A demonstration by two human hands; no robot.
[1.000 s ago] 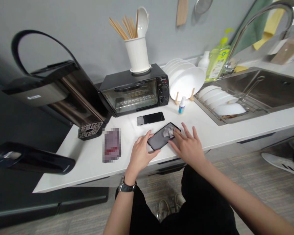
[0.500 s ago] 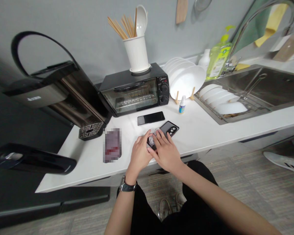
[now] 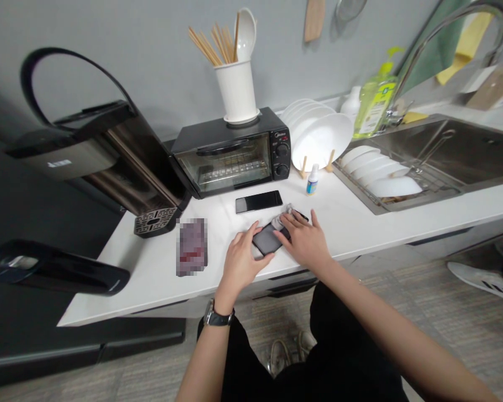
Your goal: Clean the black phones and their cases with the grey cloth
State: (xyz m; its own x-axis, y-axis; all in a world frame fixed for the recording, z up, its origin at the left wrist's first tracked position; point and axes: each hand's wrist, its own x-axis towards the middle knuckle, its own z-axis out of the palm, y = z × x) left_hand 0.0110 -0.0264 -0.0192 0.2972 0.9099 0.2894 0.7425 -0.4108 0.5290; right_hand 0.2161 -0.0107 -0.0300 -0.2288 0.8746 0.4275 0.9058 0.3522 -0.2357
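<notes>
A dark phone (image 3: 268, 240) lies aslant on the white counter, its camera end mostly hidden. My left hand (image 3: 242, 257) grips the near-left end, thumb on one edge and fingers on the other. Under the fingers of my right hand (image 3: 305, 239), a crumpled grey-white cloth (image 3: 277, 223) is pressed against the phone's back toward the camera end. Behind them lies a second phone (image 3: 259, 202) with a black screen. A small white spray bottle (image 3: 312, 181) with a blue label stands upright to the right of it.
A toaster oven (image 3: 230, 156) carries a white utensil holder (image 3: 237, 92). White plates (image 3: 321, 142) stand in a rack beside the sink (image 3: 469, 151). At left are a black drinks machine (image 3: 121, 156) and a pixelated pouch-like item (image 3: 191, 248). The counter's front edge runs close to my hands.
My right hand has slid right along the phone with the cloth, from the near-left end to the camera end. My left hand stays at the near-left end.
</notes>
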